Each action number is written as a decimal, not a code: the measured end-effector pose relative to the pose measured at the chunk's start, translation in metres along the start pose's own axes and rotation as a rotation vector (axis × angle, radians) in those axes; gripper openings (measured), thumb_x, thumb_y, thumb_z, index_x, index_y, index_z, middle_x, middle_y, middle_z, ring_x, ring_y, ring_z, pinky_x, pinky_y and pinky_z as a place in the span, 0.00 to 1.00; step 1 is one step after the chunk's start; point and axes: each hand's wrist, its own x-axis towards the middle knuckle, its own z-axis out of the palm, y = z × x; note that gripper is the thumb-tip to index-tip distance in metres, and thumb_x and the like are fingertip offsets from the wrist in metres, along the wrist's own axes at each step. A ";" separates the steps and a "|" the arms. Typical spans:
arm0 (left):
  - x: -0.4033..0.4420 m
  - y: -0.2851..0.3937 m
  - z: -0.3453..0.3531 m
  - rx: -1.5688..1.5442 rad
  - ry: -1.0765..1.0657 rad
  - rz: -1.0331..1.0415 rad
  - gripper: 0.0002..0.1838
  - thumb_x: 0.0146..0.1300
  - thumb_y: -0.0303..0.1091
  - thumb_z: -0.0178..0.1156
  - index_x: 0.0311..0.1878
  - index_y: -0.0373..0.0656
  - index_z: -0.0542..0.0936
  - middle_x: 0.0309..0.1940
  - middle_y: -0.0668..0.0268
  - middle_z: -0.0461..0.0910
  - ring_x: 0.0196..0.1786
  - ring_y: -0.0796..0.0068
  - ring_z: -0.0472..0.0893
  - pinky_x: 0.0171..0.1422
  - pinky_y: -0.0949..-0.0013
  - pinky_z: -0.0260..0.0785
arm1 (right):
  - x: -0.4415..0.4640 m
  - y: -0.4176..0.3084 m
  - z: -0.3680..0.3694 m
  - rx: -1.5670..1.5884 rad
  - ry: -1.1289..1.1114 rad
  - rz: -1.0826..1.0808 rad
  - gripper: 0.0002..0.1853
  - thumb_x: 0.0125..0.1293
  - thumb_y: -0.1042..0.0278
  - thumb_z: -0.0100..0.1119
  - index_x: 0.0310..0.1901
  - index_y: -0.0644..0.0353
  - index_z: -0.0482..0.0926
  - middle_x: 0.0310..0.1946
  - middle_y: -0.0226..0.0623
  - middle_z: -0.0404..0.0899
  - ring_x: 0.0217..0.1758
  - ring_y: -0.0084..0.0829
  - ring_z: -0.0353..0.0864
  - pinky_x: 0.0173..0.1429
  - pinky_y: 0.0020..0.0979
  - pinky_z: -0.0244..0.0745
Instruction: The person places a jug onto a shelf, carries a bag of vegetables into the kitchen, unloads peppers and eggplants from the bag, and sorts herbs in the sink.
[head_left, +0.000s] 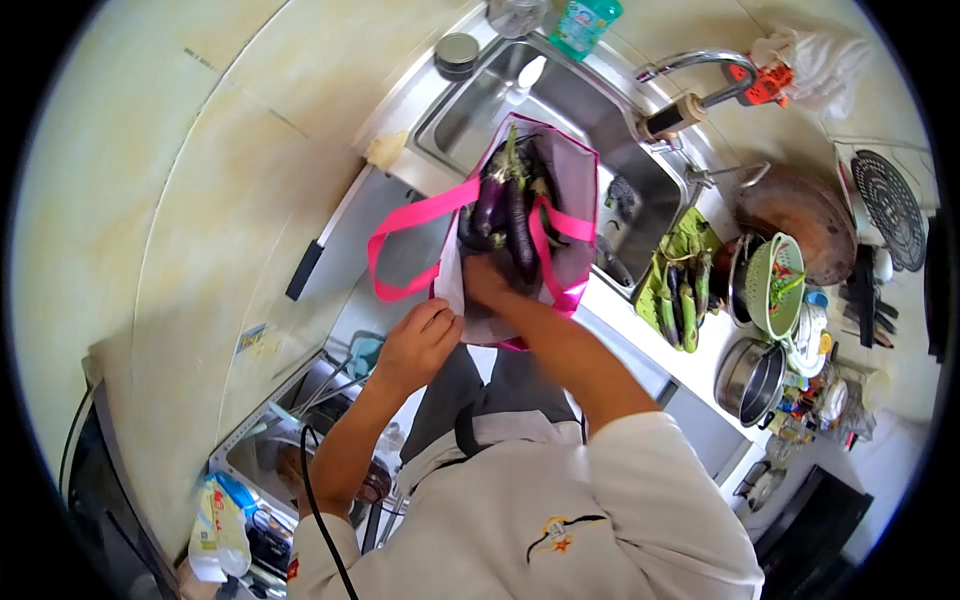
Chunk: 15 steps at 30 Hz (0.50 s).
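A pink-edged bag [576, 180] with pink straps stands open at the sink's front edge, with several dark purple eggplants [518, 225] inside. My left hand [425, 335] is closed on the near left rim of the bag, below the left strap. My right hand [485, 283] reaches into the bag beneath the eggplants; its fingers are hidden by the bag and the eggplants. To the right, more eggplants [688, 308] lie on a green bag [650, 290] on the counter.
Behind the bag is a steel sink [440, 130] with a faucet [700, 100]. A jar [457, 56] and green bottle [585, 28] stand at its back. A green colander [765, 290], a steel pot [750, 380] and a wok [800, 220] are at the right.
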 end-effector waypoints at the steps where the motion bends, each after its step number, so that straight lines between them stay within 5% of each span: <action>1: -0.002 -0.003 -0.002 0.009 -0.006 -0.002 0.16 0.54 0.31 0.61 0.46 0.37 0.83 0.45 0.61 0.81 0.57 0.59 0.80 0.59 0.60 0.78 | -0.013 -0.008 -0.016 -0.006 -0.024 -0.074 0.09 0.65 0.71 0.56 0.39 0.61 0.87 0.40 0.55 0.86 0.43 0.51 0.88 0.48 0.48 0.83; 3: -0.006 -0.007 -0.003 0.014 -0.011 0.001 0.15 0.54 0.31 0.61 0.45 0.37 0.83 0.45 0.62 0.82 0.57 0.59 0.80 0.59 0.60 0.78 | -0.048 -0.014 -0.059 -0.024 -0.069 -0.208 0.09 0.65 0.70 0.58 0.42 0.61 0.85 0.40 0.52 0.87 0.43 0.49 0.89 0.46 0.47 0.84; 5: -0.009 -0.011 -0.003 0.036 0.011 0.008 0.15 0.54 0.31 0.61 0.45 0.38 0.84 0.45 0.62 0.82 0.57 0.59 0.80 0.58 0.61 0.78 | -0.092 -0.001 -0.101 0.045 0.119 -0.470 0.06 0.67 0.72 0.61 0.43 0.64 0.81 0.37 0.44 0.86 0.39 0.38 0.89 0.40 0.39 0.84; 7: -0.011 -0.014 -0.004 0.044 0.019 0.012 0.15 0.54 0.31 0.61 0.45 0.38 0.84 0.45 0.62 0.82 0.57 0.60 0.80 0.58 0.61 0.78 | -0.137 0.007 -0.155 0.520 0.080 -0.418 0.10 0.61 0.75 0.69 0.42 0.63 0.78 0.31 0.46 0.82 0.35 0.42 0.86 0.43 0.38 0.84; 9: -0.013 -0.015 -0.007 0.044 0.012 0.010 0.14 0.55 0.30 0.61 0.45 0.38 0.84 0.45 0.62 0.82 0.57 0.60 0.80 0.58 0.62 0.78 | -0.177 0.009 -0.211 1.030 0.069 -0.208 0.05 0.66 0.81 0.65 0.40 0.62 0.79 0.32 0.36 0.82 0.35 0.28 0.85 0.39 0.28 0.83; 10: -0.014 -0.016 -0.008 0.044 0.012 0.011 0.14 0.55 0.30 0.61 0.45 0.38 0.84 0.45 0.62 0.82 0.57 0.60 0.80 0.58 0.62 0.78 | -0.185 0.023 -0.227 0.948 0.193 -0.244 0.07 0.70 0.85 0.59 0.42 0.60 0.80 0.35 0.30 0.82 0.36 0.20 0.84 0.39 0.22 0.82; 15: -0.014 -0.016 -0.009 0.045 -0.004 0.021 0.14 0.55 0.30 0.61 0.45 0.37 0.83 0.45 0.61 0.82 0.57 0.60 0.80 0.58 0.61 0.77 | -0.156 0.126 -0.252 0.816 0.677 0.027 0.05 0.75 0.76 0.57 0.47 0.65 0.81 0.37 0.32 0.83 0.39 0.22 0.84 0.46 0.24 0.79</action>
